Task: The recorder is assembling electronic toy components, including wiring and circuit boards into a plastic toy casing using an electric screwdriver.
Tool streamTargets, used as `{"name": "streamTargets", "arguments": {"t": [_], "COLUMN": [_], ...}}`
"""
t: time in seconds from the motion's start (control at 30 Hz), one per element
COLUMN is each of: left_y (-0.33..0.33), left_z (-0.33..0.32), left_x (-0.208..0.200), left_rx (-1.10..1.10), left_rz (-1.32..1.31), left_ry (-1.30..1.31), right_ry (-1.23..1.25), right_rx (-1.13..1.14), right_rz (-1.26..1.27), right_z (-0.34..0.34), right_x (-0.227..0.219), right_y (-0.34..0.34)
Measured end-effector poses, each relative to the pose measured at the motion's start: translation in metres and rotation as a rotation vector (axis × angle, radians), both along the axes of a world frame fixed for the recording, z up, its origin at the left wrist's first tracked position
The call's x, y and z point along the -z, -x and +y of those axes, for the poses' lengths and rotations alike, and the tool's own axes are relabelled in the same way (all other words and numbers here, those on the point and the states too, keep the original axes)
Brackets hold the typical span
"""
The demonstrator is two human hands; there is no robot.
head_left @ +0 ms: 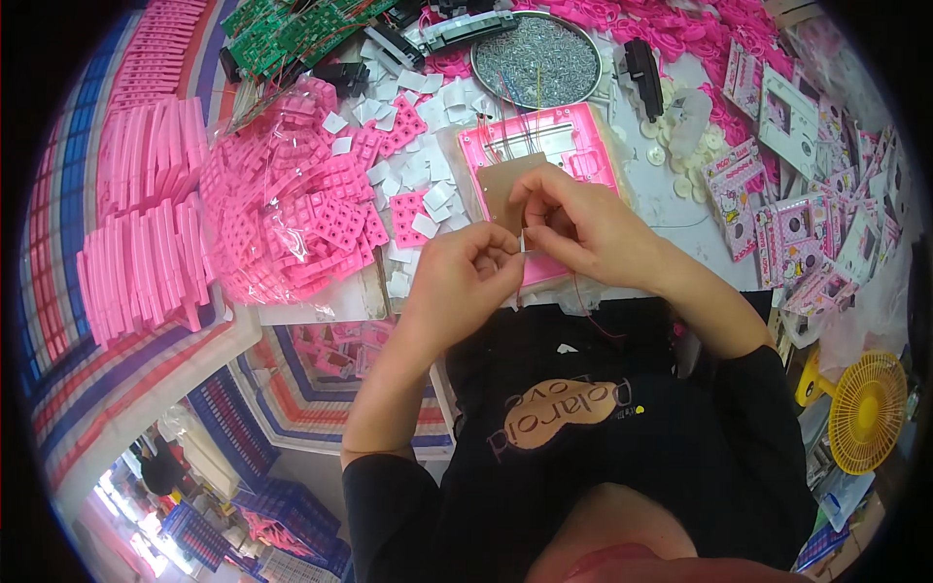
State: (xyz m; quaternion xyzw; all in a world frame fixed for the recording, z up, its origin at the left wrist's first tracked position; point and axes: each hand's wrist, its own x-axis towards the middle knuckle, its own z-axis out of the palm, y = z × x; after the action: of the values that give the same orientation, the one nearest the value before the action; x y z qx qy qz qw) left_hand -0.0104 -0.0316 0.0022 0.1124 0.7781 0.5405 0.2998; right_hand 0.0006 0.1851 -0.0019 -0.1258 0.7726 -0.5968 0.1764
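My left hand (pixel 465 277) and my right hand (pixel 588 223) meet over the front part of a pink plastic housing (pixel 599 146). Between their fingertips they pinch a small white piece (pixel 523 240), which looks like one of the white squares scattered nearby. A brown board (pixel 498 189) lies on the housing, partly behind my right fingers. Thin wires run up from the far end of the housing, and a red wire hangs below my hands at the table edge. My fingers hide the near part of the housing.
Left of the housing are white squares (pixel 439 194), pink keypads and a clear bag of pink keypads (pixel 282 209). Stacked pink parts (pixel 146 257) stand farther left. Behind sit a bowl of screws (pixel 544 58) and green circuit boards (pixel 282 39). Printed panels (pixel 797 228) pile up right, above a yellow fan (pixel 865 413).
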Motion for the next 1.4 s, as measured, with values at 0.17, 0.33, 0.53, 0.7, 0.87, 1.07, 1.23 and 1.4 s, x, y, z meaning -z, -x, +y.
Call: {"name": "streamTargets", "arguments": {"t": [0.17,0.33,0.53,0.7,0.87,1.07,1.23,1.4], "left_y": [0.001,-0.002,0.001,0.002,0.005,0.006,0.008,0.006], "left_z": [0.009,0.009,0.004,0.009,0.006,-0.001,0.003,0.008], "left_x": [-0.002,0.003,-0.006,-0.008,-0.008,0.004,0.000,-0.007], "left_rx": [0.040,-0.007,-0.044,0.032,0.032,0.052,0.031,0.062], "left_rz": [0.102,0.157,0.316,0.395,0.080,-0.218,-0.201,-0.116], "left_ry": [0.082,0.073,0.122,0.178,0.133,-0.039,0.014,0.099], "right_ry": [-0.016,-0.034,0.026,-0.033,-0.033,-0.016,0.042,0.006], "right_rx": [-0.009,-0.044,0.009,-0.006,0.005,0.010,0.006,-0.006], "right_rz": [0.039,0.078,0.029,0.014,0.012,0.026,0.054,0.068], "right_z": [0.000,-0.003,-0.001,-0.002,0.000,0.002,0.005,0.005], "right_x": [0.002,0.001,0.002,-0.003,-0.001,-0.002,0.004,0.004], "right_y": [-0.001,-0.001,-0.001,-0.001,-0.003,-0.004,-0.004,-0.005]}}
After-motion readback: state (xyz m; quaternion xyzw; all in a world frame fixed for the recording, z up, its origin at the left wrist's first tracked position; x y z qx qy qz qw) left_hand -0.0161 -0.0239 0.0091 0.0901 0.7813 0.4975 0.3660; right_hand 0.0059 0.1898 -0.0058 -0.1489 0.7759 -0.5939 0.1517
